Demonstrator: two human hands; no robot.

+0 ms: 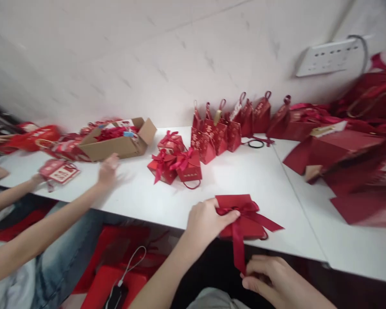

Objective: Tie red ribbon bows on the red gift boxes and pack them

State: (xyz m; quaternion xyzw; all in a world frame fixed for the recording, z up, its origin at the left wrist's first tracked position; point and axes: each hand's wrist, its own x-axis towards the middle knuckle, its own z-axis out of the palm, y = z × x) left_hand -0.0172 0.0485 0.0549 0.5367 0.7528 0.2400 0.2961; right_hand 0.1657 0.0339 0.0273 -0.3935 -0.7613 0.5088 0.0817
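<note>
A flat dark red gift box (244,214) with a ribbon lies at the near edge of the white table (238,176). My left hand (207,221) is closed on the ribbon knot at the box's left side. My right hand (270,277), below the table edge, pinches the end of a ribbon tail (238,249) that hangs down from the knot. Another ribbon tail (268,222) lies spread to the right across the box.
Three small ribboned red boxes (176,165) sit mid-table, with a row of upright red boxes (231,124) by the wall. An open cardboard carton (116,141) is at left. Another person's arm (51,227) reaches over the table there. Red bags (350,150) pile at right. A phone (116,296) lies below.
</note>
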